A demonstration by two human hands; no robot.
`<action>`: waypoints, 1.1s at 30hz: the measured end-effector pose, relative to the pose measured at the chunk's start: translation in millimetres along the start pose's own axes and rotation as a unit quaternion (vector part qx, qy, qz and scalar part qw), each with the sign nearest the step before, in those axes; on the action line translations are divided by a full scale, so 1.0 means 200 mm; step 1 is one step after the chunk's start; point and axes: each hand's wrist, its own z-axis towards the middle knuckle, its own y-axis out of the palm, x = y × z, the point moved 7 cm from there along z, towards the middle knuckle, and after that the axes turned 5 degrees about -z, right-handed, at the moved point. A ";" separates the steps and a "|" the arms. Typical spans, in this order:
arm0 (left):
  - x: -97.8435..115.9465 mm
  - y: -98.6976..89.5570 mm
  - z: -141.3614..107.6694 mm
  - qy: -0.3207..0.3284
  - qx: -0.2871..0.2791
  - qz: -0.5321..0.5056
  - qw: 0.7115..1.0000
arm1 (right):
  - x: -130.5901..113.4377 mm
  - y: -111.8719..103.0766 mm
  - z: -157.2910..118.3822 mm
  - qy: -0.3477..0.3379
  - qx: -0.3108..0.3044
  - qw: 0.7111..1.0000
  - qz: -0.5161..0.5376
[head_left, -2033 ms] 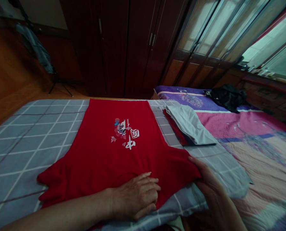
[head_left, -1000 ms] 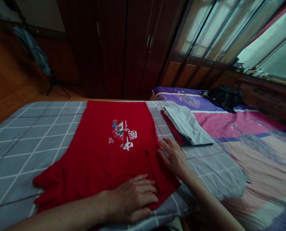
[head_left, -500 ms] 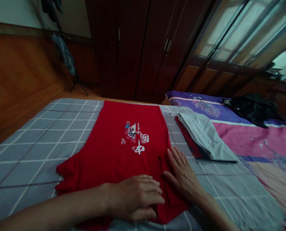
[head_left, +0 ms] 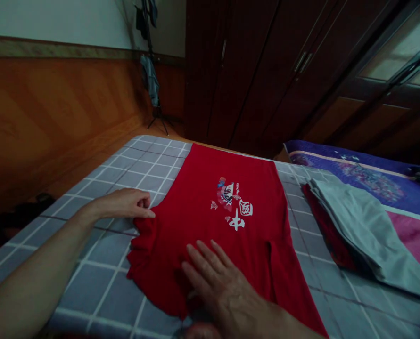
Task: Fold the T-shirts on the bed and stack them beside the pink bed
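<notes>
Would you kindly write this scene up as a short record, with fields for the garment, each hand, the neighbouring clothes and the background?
Garment: red shirt with white characters, spread on a checked cloth
Left hand: at the bunched sleeve; whether it pinches the fabric is unclear
Right hand: fingers outstretched over the shirt's near part; contact unclear
Neighbouring clothes: pale gray garment atop a dark red one, right of the shirt
Background: dark wardrobe, purple and pink bedspread

Home bedroom, checked bedspread (head_left: 105,268), flowered purple quilt (head_left: 368,181), dark wooden wardrobe (head_left: 266,70); clothes stand (head_left: 149,46)
</notes>
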 end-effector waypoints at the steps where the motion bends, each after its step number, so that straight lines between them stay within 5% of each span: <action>1: -0.01 0.02 0.00 0.005 -0.007 0.002 1.000 | -0.05 0.03 0.07 -0.033 -0.006 0.999 0.011; 5: 0.04 0.02 -0.01 0.060 -0.009 -0.027 0.998 | -0.19 0.18 0.25 -0.092 -0.011 0.996 0.013; 8: 0.02 0.00 0.00 0.066 -0.025 -0.144 0.987 | -0.22 0.25 0.29 -0.102 0.010 0.995 0.000; 17: -0.07 0.05 0.01 0.072 -0.116 -0.339 0.931 | -0.22 0.25 0.26 -0.112 0.005 0.994 0.008; 23: 0.15 0.02 -0.06 0.135 -0.070 -0.458 0.876 | -0.23 0.24 0.28 -0.126 0.015 0.992 -0.010; 27: 0.32 0.09 -0.13 0.179 -0.166 -0.487 0.839 | -0.23 0.25 0.28 -0.126 0.025 0.992 -0.017; 29: 0.33 0.10 -0.13 0.169 -0.170 -0.476 0.846 | -0.23 0.26 0.28 -0.126 0.026 0.992 -0.012; 33: 0.25 0.06 -0.09 0.119 -0.095 -0.374 0.915 | -0.23 0.26 0.28 -0.119 0.034 0.992 -0.014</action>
